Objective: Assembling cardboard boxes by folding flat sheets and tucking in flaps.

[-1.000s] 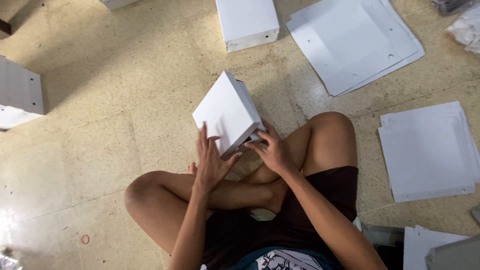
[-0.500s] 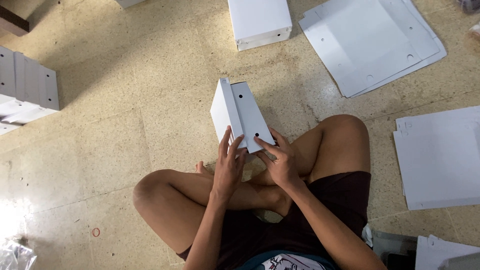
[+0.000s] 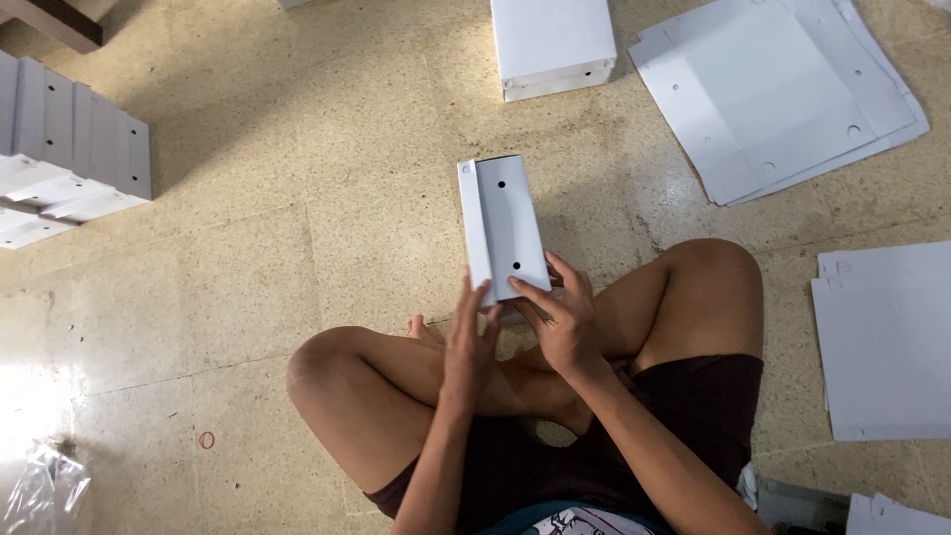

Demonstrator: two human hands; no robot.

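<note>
A half-folded white cardboard box [image 3: 503,230] is held upright over the tiled floor [image 3: 297,248], just ahead of crossed legs. Its long axis runs away from the body; its near end is gripped between both hands, the left hand [image 3: 468,342] pressed flat against its side, the right hand [image 3: 563,319] clasped around the lower corner. A finished white box [image 3: 551,42] is seen at the floor's far edge, flat white sheets [image 3: 783,89] toward the far right corner, and stacked folded boxes [image 3: 69,149] at the left edge.
</note>
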